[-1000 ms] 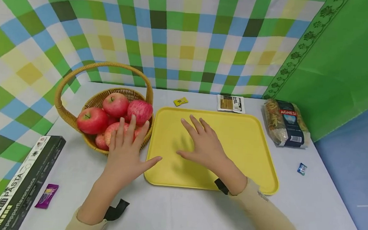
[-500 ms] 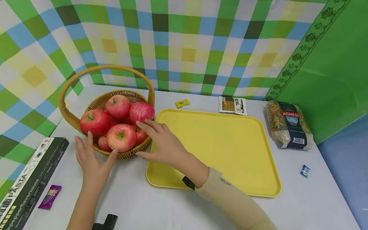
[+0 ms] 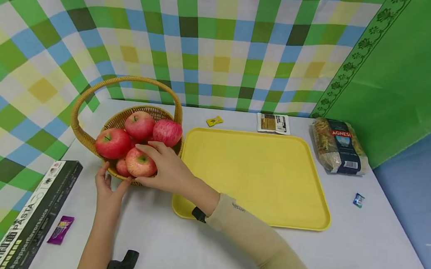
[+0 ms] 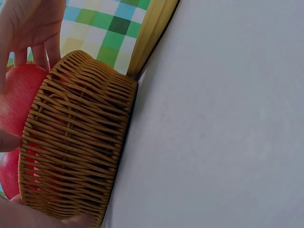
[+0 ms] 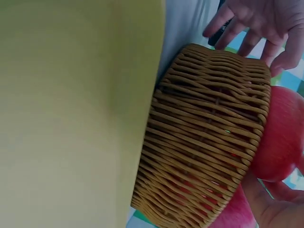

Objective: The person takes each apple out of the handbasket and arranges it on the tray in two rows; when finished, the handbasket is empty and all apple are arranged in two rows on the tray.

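A wicker basket [image 4: 76, 137] with a tall arched handle stands at the left of the table, filled with several red apples. My right hand [image 3: 171, 171] reaches over its front right side. The fingers and thumb curl round a pinkish-red apple [image 3: 137, 165] that still sits among the others. At the basket's front left, my left hand [image 3: 109, 196] is bent round the outer wall at the rim, thumb toward the front and fingers to the left. Another red apple [image 5: 280, 133] shows close to the rim in the right wrist view.
A yellow tray [image 3: 253, 179] lies right of the basket. Behind it are a yellow sachet [image 3: 214, 121] and a flat packet [image 3: 273, 123]. A pasta bag [image 3: 338, 146] and a blue sachet [image 3: 359, 200] lie right; a long pasta box [image 3: 33, 217] and a purple sachet [image 3: 60, 230] lie left.
Both hands have come from above the tray and basket front to the basket. The right hand has moved left and taken hold of the front apple; the left hand has settled at the rim.
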A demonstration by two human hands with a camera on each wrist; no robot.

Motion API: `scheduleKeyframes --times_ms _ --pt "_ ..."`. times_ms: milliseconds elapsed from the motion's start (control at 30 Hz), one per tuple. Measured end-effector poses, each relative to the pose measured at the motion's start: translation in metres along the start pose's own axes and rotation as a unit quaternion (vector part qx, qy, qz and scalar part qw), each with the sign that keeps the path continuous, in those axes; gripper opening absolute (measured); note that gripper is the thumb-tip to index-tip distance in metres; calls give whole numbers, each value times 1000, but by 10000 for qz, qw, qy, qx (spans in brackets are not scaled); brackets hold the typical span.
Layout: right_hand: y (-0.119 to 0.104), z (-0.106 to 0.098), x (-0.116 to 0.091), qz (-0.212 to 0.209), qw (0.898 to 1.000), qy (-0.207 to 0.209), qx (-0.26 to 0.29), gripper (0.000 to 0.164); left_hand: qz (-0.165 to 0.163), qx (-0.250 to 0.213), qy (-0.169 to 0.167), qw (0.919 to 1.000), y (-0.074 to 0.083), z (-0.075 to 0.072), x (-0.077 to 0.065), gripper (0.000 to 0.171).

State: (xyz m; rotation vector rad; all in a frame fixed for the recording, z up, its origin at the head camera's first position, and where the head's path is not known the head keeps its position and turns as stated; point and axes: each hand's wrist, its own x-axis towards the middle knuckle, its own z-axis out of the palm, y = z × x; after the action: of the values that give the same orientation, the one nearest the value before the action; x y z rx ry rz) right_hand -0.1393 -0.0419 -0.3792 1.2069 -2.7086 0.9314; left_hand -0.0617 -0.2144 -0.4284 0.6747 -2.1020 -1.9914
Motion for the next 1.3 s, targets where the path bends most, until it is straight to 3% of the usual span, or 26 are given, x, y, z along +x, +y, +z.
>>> scheduleKeyframes --times_ms 233,333,533,833,1100,1300 --pt "3 6 4 129 9996 69 225 73 -38 -1338 -219 9908 -1 4 1 74" --pt "3 7 4 94 9994 108 320 71 -28 -1647 -181 9862 -2 4 1 74" --pt "4 -5 2 -42 9979 100 638 68 -108 -1685 -74 9856 -2 4 0 73" --pt "18 -59 -10 87 9971 52 754 69 -287 -1715 10 9848 0 5 3 73" --pt "57 -95 -18 587 9922 455 1001 70 -374 -1667 53 9853 1 5 3 74" --pt "101 -94 -16 1133 9848 652 1145 70 -325 -1662 41 9855 0 5 3 73"
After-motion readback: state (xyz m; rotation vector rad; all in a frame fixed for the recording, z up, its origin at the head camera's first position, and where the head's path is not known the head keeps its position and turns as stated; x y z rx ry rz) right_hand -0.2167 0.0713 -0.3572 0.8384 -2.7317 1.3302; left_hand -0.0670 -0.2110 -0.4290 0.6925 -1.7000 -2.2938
